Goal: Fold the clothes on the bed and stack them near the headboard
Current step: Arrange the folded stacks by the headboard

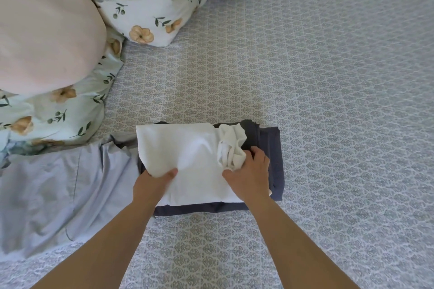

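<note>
The bed (328, 77) is the biggest thing here. Its sheet is grey-blue with a small leafy pattern printed all over it.

Far behind the white cloth and to its left lies a big, plain pink pillow (44, 35). A flowery blanket (150, 0) is bunched up beside the pink pillow and under it. It is pale, with orange flowers and green leaves.

Just to the left of the white cloth lies a light blue garment (51, 192), spread out and wrinkled. Its near edge tucks under the dark pile.

The white cloth (185, 162) is folded into a flat shape. It lies on top of a folded dark blue garment (272, 159), which sticks out on the right side and along the near edge. The right end of the white cloth is scrunched up in a little bundle.

The left hand (152, 185) holds the near left corner of the white cloth, with the thumb on top and the fingers hidden under it. The right hand (249, 171) lies on the scrunched end, with fingers bent around the bundle.

No writing or labels can be read on any of the cloth.
</note>
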